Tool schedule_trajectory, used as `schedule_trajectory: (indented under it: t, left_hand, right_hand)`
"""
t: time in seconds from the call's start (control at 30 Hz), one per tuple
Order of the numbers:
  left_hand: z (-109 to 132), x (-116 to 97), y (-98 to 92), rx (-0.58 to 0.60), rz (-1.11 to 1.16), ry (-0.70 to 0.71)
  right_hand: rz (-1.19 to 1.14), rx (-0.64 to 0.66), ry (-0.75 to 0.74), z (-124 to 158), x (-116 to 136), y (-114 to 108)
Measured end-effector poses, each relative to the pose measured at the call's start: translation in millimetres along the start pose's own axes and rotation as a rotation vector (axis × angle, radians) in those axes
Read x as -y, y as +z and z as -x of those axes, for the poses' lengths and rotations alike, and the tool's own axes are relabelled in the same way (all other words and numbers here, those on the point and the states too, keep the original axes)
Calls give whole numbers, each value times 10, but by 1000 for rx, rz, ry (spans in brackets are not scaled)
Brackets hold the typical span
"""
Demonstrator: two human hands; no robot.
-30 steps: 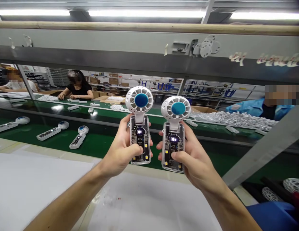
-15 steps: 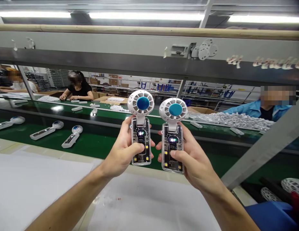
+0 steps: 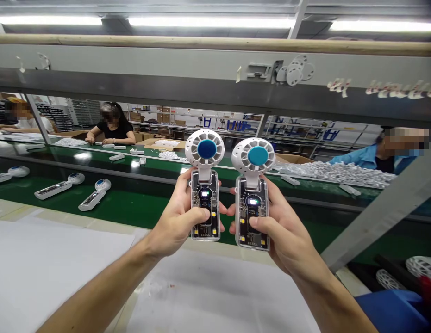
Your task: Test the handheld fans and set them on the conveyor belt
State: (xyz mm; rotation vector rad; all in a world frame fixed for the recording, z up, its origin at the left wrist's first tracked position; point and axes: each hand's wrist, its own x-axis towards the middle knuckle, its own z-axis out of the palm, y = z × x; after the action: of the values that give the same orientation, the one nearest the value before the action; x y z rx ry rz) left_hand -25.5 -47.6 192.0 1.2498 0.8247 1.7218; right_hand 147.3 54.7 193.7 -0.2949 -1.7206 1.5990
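Observation:
Two handheld fans are held upright side by side, one in each hand. My left hand [image 3: 178, 219] is closed round the left handheld fan [image 3: 205, 159], thumb pressed on the front of its clear handle. That fan has a round white vented head with a dark blue centre. My right hand [image 3: 283, 229] grips the right handheld fan [image 3: 254, 164] likewise; its centre is teal. Through both clear handles show dark circuit boards, small yellow squares and a lit display. The fingers behind the handles are partly hidden.
A green conveyor belt [image 3: 132, 208] runs across, carrying more fans [image 3: 97, 194] at left. White sheets [image 3: 215, 291] cover the near bench. A slanted metal post [image 3: 375, 208] and a blue bin [image 3: 392, 310] stand right. Across the belt are co-workers and a heap of white parts [image 3: 357, 175].
Both held fans have shifted slightly right, and the right one is a little higher. The fans on the belt have moved left, while white pieces on the far belt have moved right.

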Motion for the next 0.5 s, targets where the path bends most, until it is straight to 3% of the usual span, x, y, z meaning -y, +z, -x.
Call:
schedule_trajectory:
  t: [0.2,0.3,0.37,0.43,0.5]
  left_hand:
    - [17,7,12,14,3,0]
    - [14,-6,33,-9,4,11]
    - [1,1,50,-83,-31,24]
    - [-13,33,55,-180,-127,43]
    - [-19,84,33,-265,-278,90]
  right_hand:
    - [8,-19,-23,16,4,22]
    - [34,-129,-89,24,19,49]
    - [-30,-161,-76,39,30,47]
    - [-91,-87,0,64,24,8]
    - [-11,-43,3,86,-9,-77]
